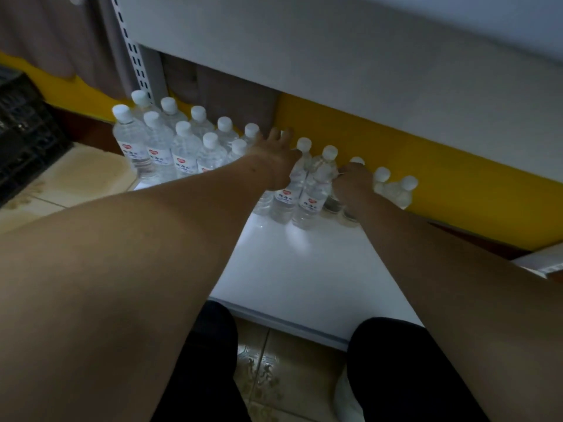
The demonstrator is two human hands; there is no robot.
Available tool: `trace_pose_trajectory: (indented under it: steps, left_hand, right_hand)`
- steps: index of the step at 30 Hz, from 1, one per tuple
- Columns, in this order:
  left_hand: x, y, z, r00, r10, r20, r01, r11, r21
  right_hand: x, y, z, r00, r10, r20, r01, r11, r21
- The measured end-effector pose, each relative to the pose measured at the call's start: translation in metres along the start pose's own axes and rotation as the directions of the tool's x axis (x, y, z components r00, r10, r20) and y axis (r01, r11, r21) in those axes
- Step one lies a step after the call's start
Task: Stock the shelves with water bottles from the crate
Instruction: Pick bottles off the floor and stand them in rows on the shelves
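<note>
Several clear water bottles (158, 150) with white caps stand in rows along the back of the low white shelf (304, 269). My left hand (271, 159) reaches over the middle of the row with fingers spread and fairly straight, resting on bottle tops; a bottle under its palm is mostly hidden. My right hand (355, 184) has its fingers curled round the upper part of a water bottle (357, 161) whose white cap shows above the knuckles. Two labelled bottles (313, 193) stand between my hands. The black crate (27, 123) sits at the far left on the floor.
An upper white shelf (335, 56) overhangs the bottles closely. A slotted upright (134, 53) stands at the back left, and a yellow wall band (441, 166) runs behind. Bare shelf surface lies in front of the bottles. Tiled floor (268, 376) and my knees are below.
</note>
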State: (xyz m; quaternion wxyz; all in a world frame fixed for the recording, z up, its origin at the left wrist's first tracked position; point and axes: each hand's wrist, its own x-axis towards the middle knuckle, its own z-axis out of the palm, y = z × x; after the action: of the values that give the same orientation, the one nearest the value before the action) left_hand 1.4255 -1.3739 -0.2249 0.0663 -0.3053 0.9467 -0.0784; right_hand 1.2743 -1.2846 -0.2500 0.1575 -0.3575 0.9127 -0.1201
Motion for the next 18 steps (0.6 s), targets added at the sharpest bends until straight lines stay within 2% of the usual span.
trace_pose_trajectory:
  steps: [3, 6, 9, 13, 18]
  left_hand:
    - [0.003, 0.023, -0.012, 1.0, 0.016, -0.013, -0.016, 1.0, 0.017]
    - [0.002, 0.057, -0.019, 0.996, 0.049, 0.077, -0.033, 0.981, -0.191]
    - [-0.005, 0.118, -0.033, 0.971, 0.206, 0.117, -0.142, 0.902, -0.409]
    - [-0.037, 0.224, -0.073, 0.897, 0.438, 0.068, -0.292, 0.7, -0.651]
    - [-0.082, 0.359, -0.139, 0.777, 0.629, 0.021, -0.462, 0.593, -0.66]
  right_hand:
    - [-0.004, 0.007, -0.014, 0.995, 0.014, -0.103, 0.0, 0.99, 0.142]
    - [-0.019, 0.018, -0.044, 0.981, -0.089, -0.175, 0.125, 0.97, 0.208]
    - [-0.052, 0.045, -0.083, 0.969, -0.176, -0.17, 0.223, 0.922, 0.316]
    - [-0.116, 0.118, -0.136, 0.977, -0.112, -0.182, 0.175, 0.909, 0.379]
    - [-0.218, 0.253, -0.205, 0.95, 0.122, -0.286, -0.01, 0.932, 0.363]
